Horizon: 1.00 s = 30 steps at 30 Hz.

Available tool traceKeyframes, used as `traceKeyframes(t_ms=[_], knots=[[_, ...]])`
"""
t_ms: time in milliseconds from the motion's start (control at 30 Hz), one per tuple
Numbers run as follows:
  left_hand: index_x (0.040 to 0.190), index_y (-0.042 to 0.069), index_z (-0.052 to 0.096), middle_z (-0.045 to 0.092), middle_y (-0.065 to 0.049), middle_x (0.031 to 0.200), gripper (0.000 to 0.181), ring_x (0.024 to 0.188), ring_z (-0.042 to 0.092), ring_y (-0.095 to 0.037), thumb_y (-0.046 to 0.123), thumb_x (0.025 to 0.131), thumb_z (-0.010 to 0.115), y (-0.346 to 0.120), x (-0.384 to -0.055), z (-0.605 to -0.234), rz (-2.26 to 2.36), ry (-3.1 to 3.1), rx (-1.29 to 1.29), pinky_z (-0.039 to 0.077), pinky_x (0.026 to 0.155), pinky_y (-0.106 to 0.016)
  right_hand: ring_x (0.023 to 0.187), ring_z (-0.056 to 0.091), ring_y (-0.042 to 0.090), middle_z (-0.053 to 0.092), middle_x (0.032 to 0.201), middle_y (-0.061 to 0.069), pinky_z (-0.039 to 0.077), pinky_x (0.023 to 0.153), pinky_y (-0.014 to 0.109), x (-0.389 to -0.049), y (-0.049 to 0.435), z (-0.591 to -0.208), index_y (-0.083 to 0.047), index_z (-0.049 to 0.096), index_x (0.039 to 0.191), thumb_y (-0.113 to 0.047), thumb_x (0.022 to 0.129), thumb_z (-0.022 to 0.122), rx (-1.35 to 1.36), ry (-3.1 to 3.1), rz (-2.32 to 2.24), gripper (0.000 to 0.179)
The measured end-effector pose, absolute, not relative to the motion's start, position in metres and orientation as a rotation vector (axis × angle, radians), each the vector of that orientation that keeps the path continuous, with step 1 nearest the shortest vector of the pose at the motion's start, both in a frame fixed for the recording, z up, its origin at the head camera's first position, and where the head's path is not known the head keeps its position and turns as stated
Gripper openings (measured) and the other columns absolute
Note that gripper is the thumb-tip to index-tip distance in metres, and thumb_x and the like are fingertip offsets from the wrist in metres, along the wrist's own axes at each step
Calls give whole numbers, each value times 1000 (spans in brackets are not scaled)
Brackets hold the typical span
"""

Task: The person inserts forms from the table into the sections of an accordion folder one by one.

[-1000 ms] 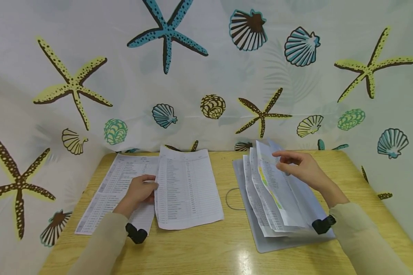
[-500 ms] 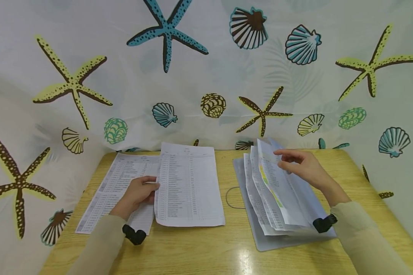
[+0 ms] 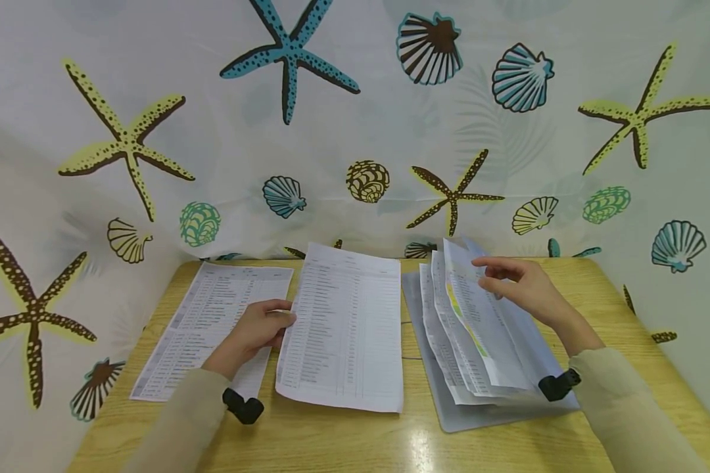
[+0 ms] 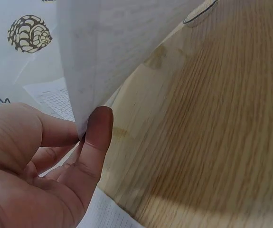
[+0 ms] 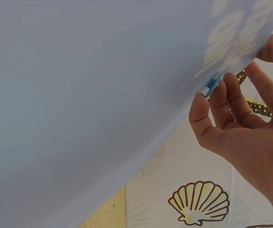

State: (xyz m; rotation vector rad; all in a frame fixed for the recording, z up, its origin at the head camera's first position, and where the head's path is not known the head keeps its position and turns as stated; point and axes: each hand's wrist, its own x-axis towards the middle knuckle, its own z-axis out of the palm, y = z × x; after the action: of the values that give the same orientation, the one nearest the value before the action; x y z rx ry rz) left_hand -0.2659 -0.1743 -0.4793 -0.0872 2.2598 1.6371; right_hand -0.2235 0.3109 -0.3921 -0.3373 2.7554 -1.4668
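My left hand [image 3: 257, 332] pinches the left edge of a printed sheet [image 3: 346, 328], tilted up from the table. In the left wrist view, thumb and fingers [image 4: 98, 128] nip the lifted paper [image 4: 112, 47]. Another printed list [image 3: 213, 315] lies flat under my left forearm. My right hand [image 3: 526, 289] holds up the edge of a translucent grey-blue folder [image 3: 455, 417]. Inside, several fanned sheets [image 3: 479, 335] stand partly raised, one with yellow and green highlighting. The right wrist view shows curled fingers at the folder cover [image 5: 93, 95], beside a small blue snap button [image 5: 212, 85].
The wooden table [image 3: 355, 440] carries all the papers. A thin cord loop [image 3: 411, 340] comes from the folder's left side, partly behind the raised sheet. A patterned curtain [image 3: 331, 131] with starfish and shells closes off the back and both sides.
My left hand has moved the printed sheet right and a little toward me, now close to the folder. More of the flat list shows. My right hand stays at the folder.
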Motion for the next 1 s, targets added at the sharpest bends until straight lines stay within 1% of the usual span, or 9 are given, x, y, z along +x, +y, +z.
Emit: traceKeyframes(t_ms=[200, 400, 567, 700, 867, 1000], knots=[[145, -4, 55, 76, -16, 112, 44, 78, 70, -11, 11, 105, 63, -165, -266, -478, 1622, 2267, -74, 57, 62, -25, 96, 61, 14, 66, 112, 9, 58, 76, 31, -223, 313, -393, -9, 66, 141, -23, 103, 71, -334, 2766, -1466, 41], [145, -1, 57, 76, -16, 114, 43, 80, 69, -13, 12, 105, 62, -158, -266, -477, 1586, 2286, -70, 57, 65, -25, 94, 60, 15, 63, 109, 8, 57, 74, 31, -224, 313, -394, -8, 67, 141, -22, 102, 71, -344, 2776, -1467, 41], [145, -2, 57, 75, -18, 117, 43, 82, 70, -14, 12, 105, 62, -152, -264, -476, 1580, 2284, -49, 58, 68, -26, 94, 59, 15, 63, 109, 8, 57, 74, 31, -224, 314, -394, -10, 67, 140, -22, 102, 71, -338, 2783, -1460, 40], [142, -3, 59, 76, -19, 114, 41, 81, 69, -14, 11, 104, 62, -147, -263, -476, 1584, 2292, -32, 58, 69, -27, 94, 60, 14, 64, 110, 8, 57, 74, 31, -225, 313, -393, -11, 67, 140, -23, 103, 70, -332, 2780, -1459, 40], [140, -4, 61, 77, -17, 110, 39, 78, 69, -13, 9, 103, 62, -141, -264, -478, 1598, 2280, -5, 57, 66, -25, 95, 60, 15, 64, 110, 9, 56, 73, 29, -224, 313, -392, -10, 67, 141, -23, 103, 70, -334, 2778, -1462, 40], [140, -4, 61, 77, -18, 112, 38, 79, 69, -14, 10, 104, 62, -136, -264, -477, 1597, 2266, 0, 57, 65, -25, 96, 60, 16, 63, 110, 9, 55, 73, 27, -224, 312, -393, -10, 67, 141, -23, 103, 70, -336, 2773, -1468, 41]])
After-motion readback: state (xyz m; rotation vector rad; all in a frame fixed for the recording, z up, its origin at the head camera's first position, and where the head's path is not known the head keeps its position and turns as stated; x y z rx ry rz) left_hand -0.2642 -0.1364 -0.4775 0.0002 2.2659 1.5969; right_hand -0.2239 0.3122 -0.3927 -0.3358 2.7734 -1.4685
